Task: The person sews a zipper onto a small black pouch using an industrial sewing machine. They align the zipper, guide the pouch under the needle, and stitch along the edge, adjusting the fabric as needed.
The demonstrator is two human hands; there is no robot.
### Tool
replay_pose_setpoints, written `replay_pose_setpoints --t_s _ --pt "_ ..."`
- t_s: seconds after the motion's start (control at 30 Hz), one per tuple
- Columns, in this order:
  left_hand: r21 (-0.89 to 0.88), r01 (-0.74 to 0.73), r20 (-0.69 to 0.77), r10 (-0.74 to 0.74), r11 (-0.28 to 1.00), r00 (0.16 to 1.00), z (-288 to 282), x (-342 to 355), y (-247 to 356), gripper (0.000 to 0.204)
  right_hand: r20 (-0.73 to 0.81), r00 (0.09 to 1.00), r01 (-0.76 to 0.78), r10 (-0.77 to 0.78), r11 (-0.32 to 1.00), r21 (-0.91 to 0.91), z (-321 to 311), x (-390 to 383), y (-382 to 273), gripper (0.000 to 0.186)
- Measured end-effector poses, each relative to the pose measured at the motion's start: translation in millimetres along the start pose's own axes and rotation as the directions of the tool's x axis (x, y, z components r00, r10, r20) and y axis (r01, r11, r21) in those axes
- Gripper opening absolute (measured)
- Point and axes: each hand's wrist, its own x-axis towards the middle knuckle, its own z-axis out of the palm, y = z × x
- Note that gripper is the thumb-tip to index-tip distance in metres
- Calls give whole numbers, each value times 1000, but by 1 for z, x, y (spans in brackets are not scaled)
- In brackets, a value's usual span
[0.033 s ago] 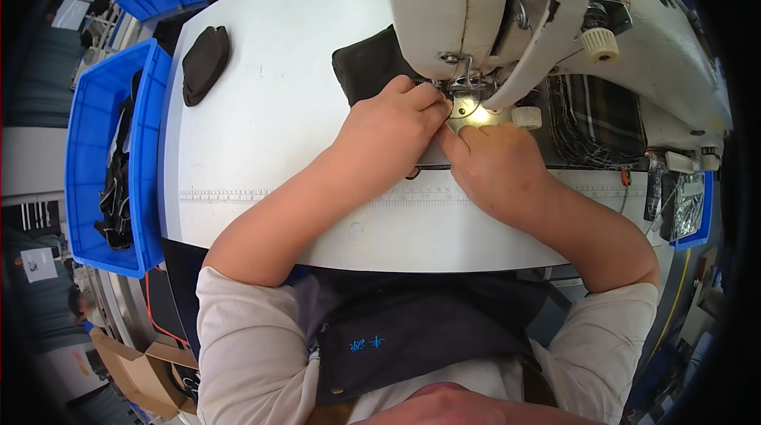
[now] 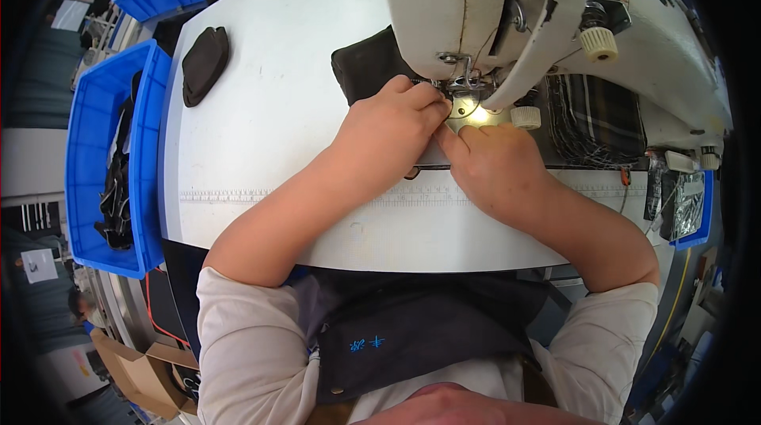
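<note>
A dark, padded fabric piece (image 2: 369,64) lies left of the sewing machine's presser foot (image 2: 466,86), its right end running in under my hand. My left hand (image 2: 400,120) is closed, fingers bent and pinching the piece's near edge beside the needle. My right hand (image 2: 495,159) is closed too, with its thumb and index tip meeting the left fingertips just in front of the foot. What the right fingers pinch is hidden. A small lamp lights the metal needle plate (image 2: 476,113) between the hands and the machine head (image 2: 444,13).
Another dark fabric piece (image 2: 205,66) lies on the white table (image 2: 269,92) at the left. A blue bin (image 2: 151,211) with dark fabric stands beyond that edge. Checked fabric pieces (image 2: 598,120) are stacked under the machine arm, right of my right hand. A printed ruler (image 2: 317,193) crosses the table.
</note>
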Motion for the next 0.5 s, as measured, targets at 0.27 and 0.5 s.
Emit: replay_pose_setpoints --t_s 0.27,0.5 --pt "-168 -69 -100 53 983 994 2 1 -17 32 30 1000 -11 11 1000 14 -1 -1 1 32" --pt "-173 -64 -86 50 983 995 -1 1 -15 27 35 999 8 -10 999 48 -1 -1 4 31"
